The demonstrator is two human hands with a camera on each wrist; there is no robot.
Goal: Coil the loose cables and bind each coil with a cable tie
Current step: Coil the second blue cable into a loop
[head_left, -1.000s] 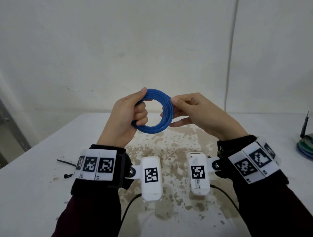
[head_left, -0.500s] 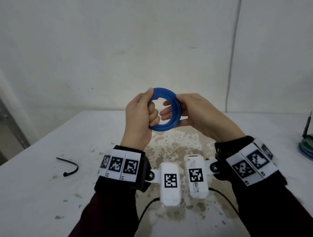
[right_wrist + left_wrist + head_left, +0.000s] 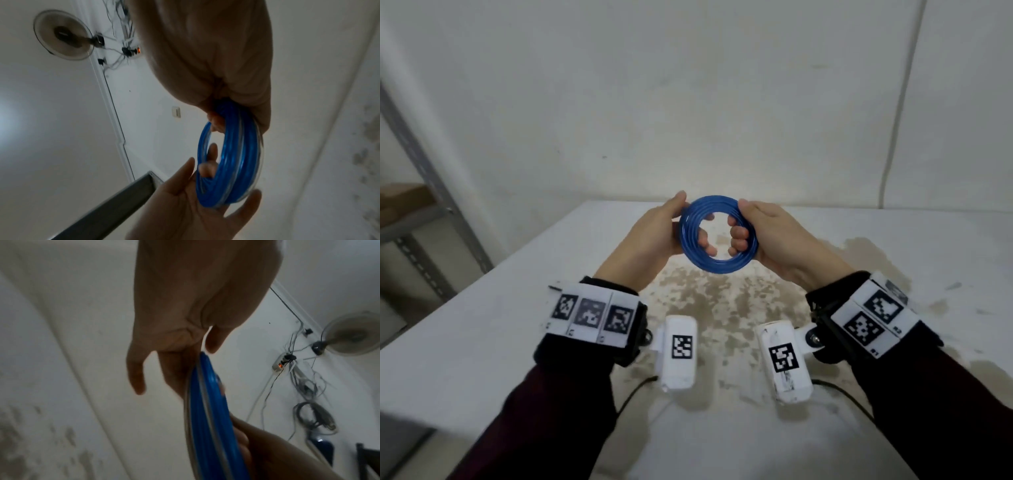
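A coil of blue cable [image 3: 717,265] is held upright in the air above the white table [image 3: 482,329], facing me as a ring. My left hand [image 3: 683,222] pinches its left side, with the thumb on the outer rim and the fingers through the hole. My right hand [image 3: 745,222] grips the right side, its fingers curled through the hole and the thumb on top. The left wrist view shows the coil [image 3: 207,402] edge-on below the left hand. In the right wrist view the coil [image 3: 230,154] hangs from the right hand and rests in the left palm. No cable tie is in view.
The table has a brown stained patch [image 3: 709,301] under my hands. A grey metal shelf frame [image 3: 431,192] stands at the left. A thin cable [image 3: 900,102] runs down the wall behind. The wrist views show a wall fan [image 3: 349,334] and a power strip with tangled wires [image 3: 283,363].
The coil has turned to face me and my hands sit on opposite sides. My right fingers now curl through the hole. The black tie on the table at left has left the view.
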